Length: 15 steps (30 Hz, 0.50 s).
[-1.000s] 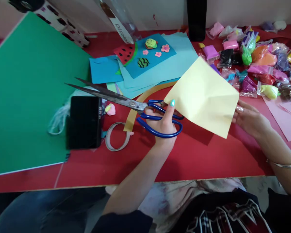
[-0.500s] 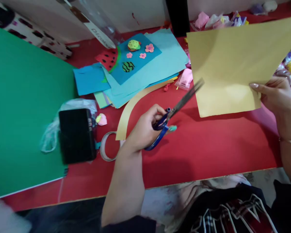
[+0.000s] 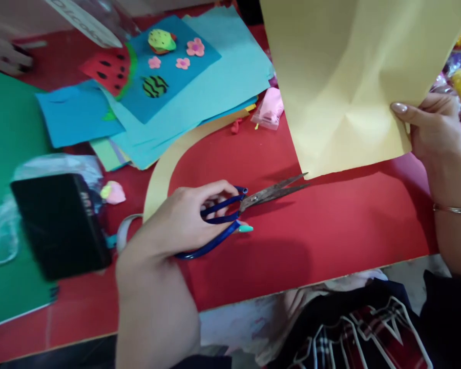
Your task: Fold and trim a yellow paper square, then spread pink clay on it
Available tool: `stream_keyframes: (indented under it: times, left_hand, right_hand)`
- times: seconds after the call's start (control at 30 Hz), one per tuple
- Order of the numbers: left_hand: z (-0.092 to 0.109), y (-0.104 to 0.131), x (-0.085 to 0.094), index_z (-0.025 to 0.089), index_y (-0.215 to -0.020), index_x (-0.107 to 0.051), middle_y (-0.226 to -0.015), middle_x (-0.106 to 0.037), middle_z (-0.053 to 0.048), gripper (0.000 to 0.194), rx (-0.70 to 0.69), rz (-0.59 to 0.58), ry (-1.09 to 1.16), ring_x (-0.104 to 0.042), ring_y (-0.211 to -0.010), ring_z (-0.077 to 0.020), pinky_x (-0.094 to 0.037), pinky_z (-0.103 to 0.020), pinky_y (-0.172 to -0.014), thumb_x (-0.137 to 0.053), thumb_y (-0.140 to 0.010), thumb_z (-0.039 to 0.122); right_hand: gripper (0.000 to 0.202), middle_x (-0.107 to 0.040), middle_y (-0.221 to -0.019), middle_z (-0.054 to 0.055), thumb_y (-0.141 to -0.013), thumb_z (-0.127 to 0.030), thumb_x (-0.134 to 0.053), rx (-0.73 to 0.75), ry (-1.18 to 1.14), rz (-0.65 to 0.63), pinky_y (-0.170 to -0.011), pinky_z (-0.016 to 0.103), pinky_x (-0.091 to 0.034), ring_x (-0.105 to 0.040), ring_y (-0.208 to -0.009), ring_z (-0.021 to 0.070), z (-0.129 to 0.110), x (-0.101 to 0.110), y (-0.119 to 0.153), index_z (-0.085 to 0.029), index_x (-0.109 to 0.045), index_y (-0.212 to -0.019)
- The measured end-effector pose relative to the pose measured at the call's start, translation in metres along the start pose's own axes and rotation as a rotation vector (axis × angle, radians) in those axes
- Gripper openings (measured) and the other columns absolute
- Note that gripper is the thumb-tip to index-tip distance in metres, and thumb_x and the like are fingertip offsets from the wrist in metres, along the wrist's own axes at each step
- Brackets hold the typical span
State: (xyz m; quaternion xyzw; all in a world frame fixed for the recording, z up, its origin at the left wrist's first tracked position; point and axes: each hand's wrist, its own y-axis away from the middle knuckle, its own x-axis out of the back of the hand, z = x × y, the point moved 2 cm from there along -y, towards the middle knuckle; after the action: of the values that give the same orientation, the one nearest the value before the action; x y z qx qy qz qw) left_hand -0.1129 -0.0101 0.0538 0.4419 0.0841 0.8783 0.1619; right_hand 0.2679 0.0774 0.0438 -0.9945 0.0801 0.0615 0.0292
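My left hand [image 3: 184, 215] is closed around the blue handles of a pair of scissors [image 3: 259, 197]. The blades are parted slightly, and their tips lie at the lower left corner of a yellow sheet of paper [image 3: 341, 97]. From the right, my right hand [image 3: 436, 125] pinches that sheet near its lower right corner, thumb on top. The sheet is raised above the red table and creased near the thumb. A curved strip of yellow paper [image 3: 157, 177] lies behind my left hand, partly covered by it.
Blue paper sheets [image 3: 230, 66] at the back carry a watermelon-slice cutout [image 3: 113, 72] and small pink flowers [image 3: 195, 47]. A black box [image 3: 61, 225] and a green board [image 3: 11, 128] are at left. Bagged pink clay [image 3: 271, 107] lies beside the yellow sheet. The red table [image 3: 349, 215] has its edge near me.
The scissors have swung down from pointing up and right to nearly level, with blades now parted at the sheet's corner. The view has shifted, and the sheet appears larger and more bent.
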Motion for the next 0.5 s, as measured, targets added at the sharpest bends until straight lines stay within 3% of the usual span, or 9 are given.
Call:
stream_keyframes:
  times: [0.17,0.33,0.5]
  left_hand:
    - [-0.009,0.005,0.002,0.022,-0.073,-0.064,-0.052,-0.063,0.003,0.033,0.052,0.031,0.015,-0.059,-0.046,-0.0156,-0.041,-0.021,-0.044,-0.073,-0.051,0.044]
    - [-0.008,0.006,0.002,0.023,-0.076,-0.065,-0.058,-0.066,0.002,0.039,0.135,0.023,-0.049,-0.063,-0.053,-0.0191,-0.043,-0.024,-0.048,-0.076,-0.046,0.047]
    - [0.005,0.006,-0.003,0.025,-0.073,-0.068,-0.053,-0.064,0.002,0.036,0.022,0.012,-0.070,-0.057,-0.044,-0.0160,-0.037,-0.022,-0.042,-0.076,-0.045,0.046]
  right_hand:
    - [0.018,-0.077,-0.078,0.002,-0.051,-0.015,-0.085,0.115,0.031,-0.019,-0.070,0.039,-0.058,-0.070,-0.070,0.0188,-0.007,-0.002,0.000,-0.019,-0.076,-0.065]
    - [0.014,-0.077,-0.081,-0.002,-0.055,-0.014,-0.081,0.181,0.077,-0.029,-0.074,0.035,-0.058,-0.070,-0.078,0.0191,-0.013,-0.003,0.003,-0.021,-0.077,-0.067]
    - [0.015,-0.077,-0.083,-0.002,-0.056,-0.019,-0.084,0.197,0.151,-0.063,-0.073,0.038,-0.058,-0.071,-0.081,0.0231,-0.014,-0.008,0.008,-0.026,-0.078,-0.068]
